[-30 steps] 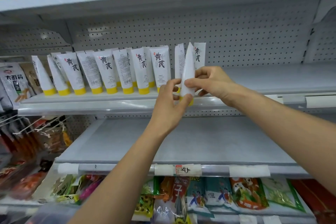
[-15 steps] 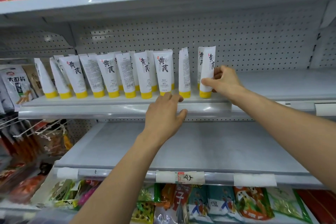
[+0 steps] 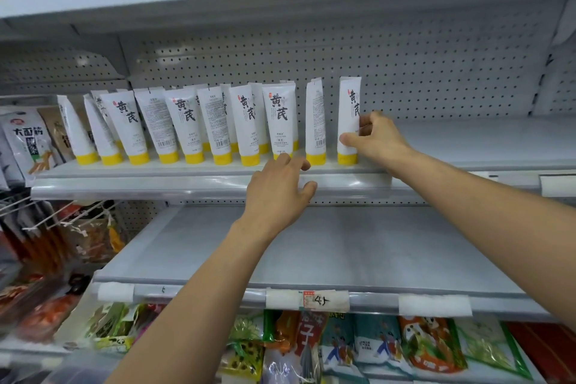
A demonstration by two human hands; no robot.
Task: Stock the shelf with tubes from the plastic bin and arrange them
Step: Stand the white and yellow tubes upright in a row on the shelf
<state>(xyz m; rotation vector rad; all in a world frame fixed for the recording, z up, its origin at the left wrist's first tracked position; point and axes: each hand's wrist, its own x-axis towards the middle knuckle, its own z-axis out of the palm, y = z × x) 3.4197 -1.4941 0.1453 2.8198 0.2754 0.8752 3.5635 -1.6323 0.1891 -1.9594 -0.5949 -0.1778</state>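
Currently right hand [image 3: 378, 137] pinches end tube [image 3: 348, 115], left hand [image 3: 277, 188] fingers [image 3: 291, 161] relaxed; abrupt release may tip it into neighbouring tube [image 3: 315, 121].

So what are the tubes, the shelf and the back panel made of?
Tubes: probably soft plastic, matte white, flat crimped tops; yellow caps look like hard plastic. Shelf: likely painted sheet metal, pale grey with a dull sheen. Back panel: same look, punched with regular holes.
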